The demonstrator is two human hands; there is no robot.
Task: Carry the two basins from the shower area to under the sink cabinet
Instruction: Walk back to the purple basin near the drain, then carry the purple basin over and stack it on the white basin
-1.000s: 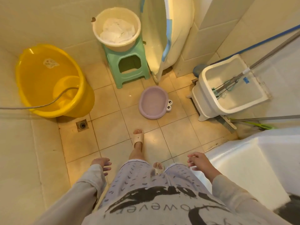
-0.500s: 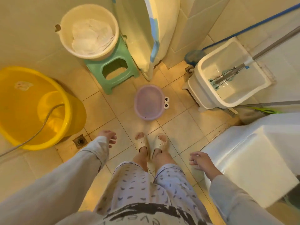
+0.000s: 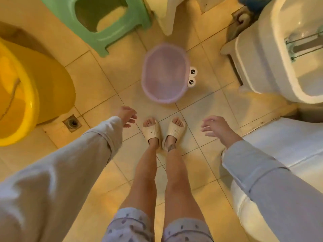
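Note:
A small purple basin [image 3: 164, 74] with two cartoon eyes on its right rim sits on the tiled floor just ahead of my slippered feet. My left hand [image 3: 126, 116] hangs open below and left of it, fingers spread, touching nothing. My right hand [image 3: 215, 126] hangs open to the lower right of the basin, also empty. Both hands are a short way from the basin. The cream basin seen earlier on the stool is out of the frame now.
A green plastic stool [image 3: 106, 23] stands at the top left. A large yellow tub [image 3: 26, 95] fills the left edge, with a floor drain [image 3: 72, 123] beside it. A white mop bucket [image 3: 279, 55] stands at the right, and a white toilet [image 3: 288, 154] at the lower right.
The view has dropped and closed in on the floor and the purple basin. Both feet stand together. Both hands have come forward and lower, and the right hand's fingers have spread apart.

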